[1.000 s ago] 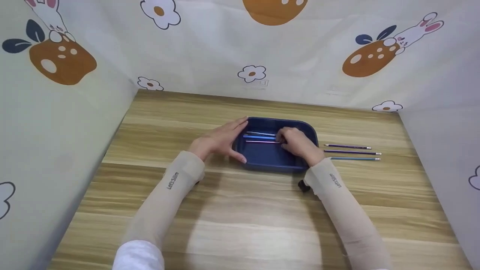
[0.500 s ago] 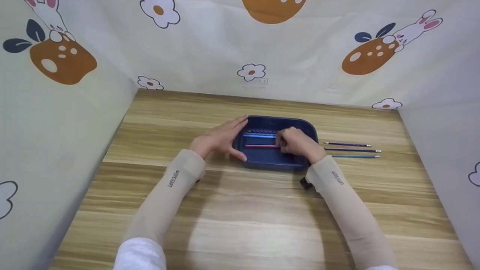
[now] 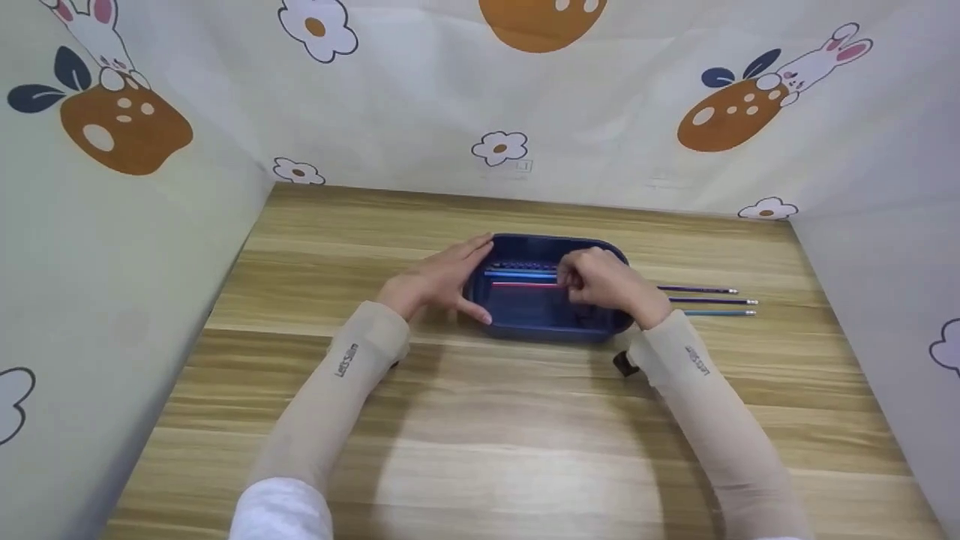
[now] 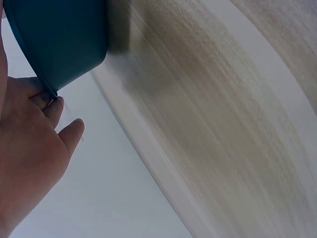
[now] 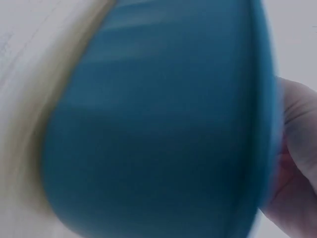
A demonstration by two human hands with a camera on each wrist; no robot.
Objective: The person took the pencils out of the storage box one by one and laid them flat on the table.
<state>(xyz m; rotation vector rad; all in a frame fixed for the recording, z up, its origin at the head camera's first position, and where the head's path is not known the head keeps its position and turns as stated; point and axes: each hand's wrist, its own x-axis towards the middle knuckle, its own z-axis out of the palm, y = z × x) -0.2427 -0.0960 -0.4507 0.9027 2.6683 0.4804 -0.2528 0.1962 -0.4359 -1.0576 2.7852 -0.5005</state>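
Blue tray (image 3: 525, 313) on tabletop (image 3: 495, 420), between both hands. Left hand (image 3: 441, 282): spread wide, thumb and fingers apart, touching tray's left end. Right hand (image 3: 604, 281): fingers curled inside tray, pinching right end of red pencil (image 3: 523, 285). Behind red pencil, roughly parallel: row of blue and dark patterned pencils (image 3: 519, 274) on tray floor. Right of tray: three loose pencils (image 3: 709, 301), eraser ends outward, partly hidden by right wrist. Right wrist view: tray wall (image 5: 148, 129), blurred.
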